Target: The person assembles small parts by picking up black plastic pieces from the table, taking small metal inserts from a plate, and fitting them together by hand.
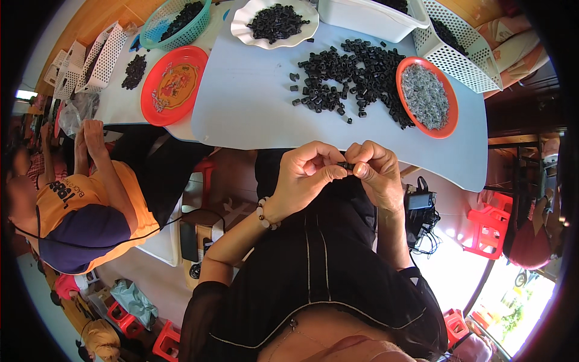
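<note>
Between the fingertips of both hands is a small black plastic part (345, 165), held just off the table's near edge. My left hand (310, 172) pinches one end of it, thumb against forefinger. My right hand (377, 172) grips the other end the same way, its fingers curled. Beyond them, a loose pile of similar black parts (356, 72) lies on the pale blue table (253, 102). An orange-red dish (453, 117) to the right of the pile is full of small clear pieces (425, 96).
A white scalloped plate (241, 24) of black parts stands at the back, near a white tub (368, 23) and a white perforated basket (479, 69). Leftward are a red tray (154, 90) and a green basket (205, 18). A co-worker in orange and navy (84, 223) sits left.
</note>
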`<state>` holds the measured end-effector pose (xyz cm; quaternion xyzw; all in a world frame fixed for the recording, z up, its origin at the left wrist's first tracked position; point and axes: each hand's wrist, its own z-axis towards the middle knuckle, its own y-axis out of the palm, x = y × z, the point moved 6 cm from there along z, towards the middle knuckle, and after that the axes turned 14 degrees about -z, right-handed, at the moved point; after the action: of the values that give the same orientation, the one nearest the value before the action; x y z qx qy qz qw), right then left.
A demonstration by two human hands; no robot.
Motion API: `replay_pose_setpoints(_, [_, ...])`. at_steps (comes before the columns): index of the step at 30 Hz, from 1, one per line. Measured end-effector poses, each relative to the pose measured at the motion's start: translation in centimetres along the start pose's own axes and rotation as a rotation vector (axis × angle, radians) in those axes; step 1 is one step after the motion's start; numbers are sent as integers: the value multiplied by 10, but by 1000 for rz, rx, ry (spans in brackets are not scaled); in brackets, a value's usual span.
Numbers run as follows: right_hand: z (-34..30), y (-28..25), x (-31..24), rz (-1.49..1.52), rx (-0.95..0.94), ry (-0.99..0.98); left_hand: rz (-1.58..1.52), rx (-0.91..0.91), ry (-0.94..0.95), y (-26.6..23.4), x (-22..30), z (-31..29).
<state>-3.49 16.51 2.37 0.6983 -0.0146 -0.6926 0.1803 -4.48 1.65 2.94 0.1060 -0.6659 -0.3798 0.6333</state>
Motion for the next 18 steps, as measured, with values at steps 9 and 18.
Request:
replay_pose_setpoints(9, [-5,-4,-1,-136,7,49,360,-51,132,0,6,-4])
replay_pose_setpoints(18, [-9,0,-3,-165,-7,114,734,-81,385,23,31,-11])
